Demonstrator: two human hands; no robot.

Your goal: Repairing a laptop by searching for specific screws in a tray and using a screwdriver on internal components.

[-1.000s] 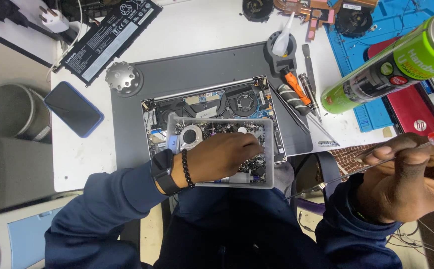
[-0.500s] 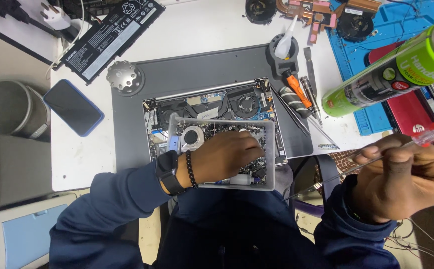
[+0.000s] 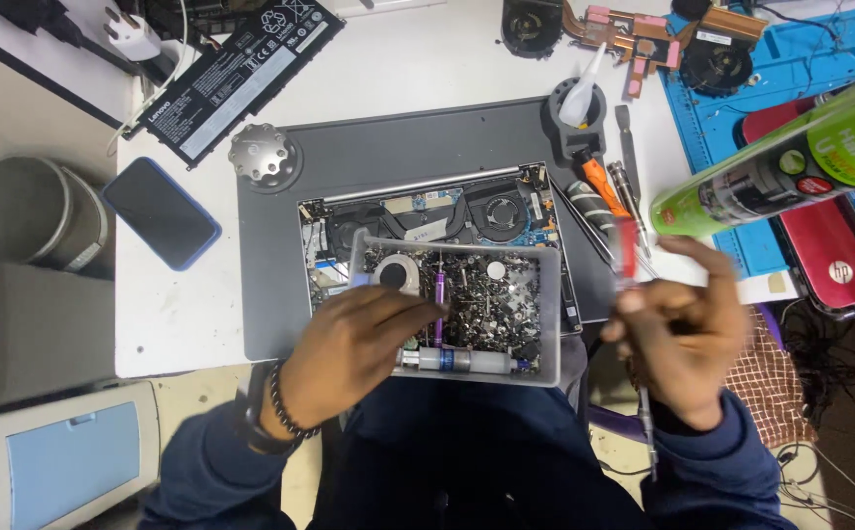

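Observation:
A clear plastic box (image 3: 549,324) full of small screws and metal parts rests on an opened laptop (image 3: 427,211) whose fans and board show. My left hand (image 3: 354,344) reaches into the box's left side, fingers among the parts, beside a purple-handled tool (image 3: 438,299) and a grey syringe (image 3: 467,363). My right hand (image 3: 678,329) hovers right of the box, pinching a thin red-handled tool (image 3: 627,250), with a slim metal shaft (image 3: 648,432) hanging below the hand.
A green spray can (image 3: 791,167) looms close at upper right. Screwdrivers (image 3: 599,196), a blue mat (image 3: 791,69) with fan parts, a red laptop (image 3: 825,245), a black battery (image 3: 241,69), a phone (image 3: 160,211), a metal knob (image 3: 264,154) and a bin (image 3: 25,211) surround the laptop.
My right hand has moved left and up toward the box with the red-handled tool. My left hand has shifted lower and left inside the box.

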